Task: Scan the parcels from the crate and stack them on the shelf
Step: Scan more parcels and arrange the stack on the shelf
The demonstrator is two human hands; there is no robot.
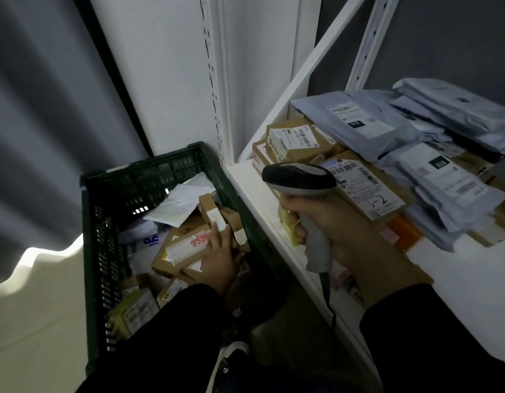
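A dark green plastic crate (109, 191) stands on the floor at the left, filled with several brown cardboard parcels and pale mailer bags. My left hand (221, 259) reaches into it and its fingers curl round a small brown box (214, 214) with a white label. My right hand (339, 231) grips the handle of a grey barcode scanner (299, 177), held over the front edge of the white shelf (254, 191). On the shelf lie several cardboard parcels (296, 140) and grey mailer bags (367, 123) in stacks.
White slotted shelf uprights (217, 80) rise between crate and shelf, with a diagonal brace (310, 69). A grey curtain (38, 109) hangs at the left. The scanner cable (329, 302) drops below the shelf edge. My shoe (231, 355) shows near the crate.
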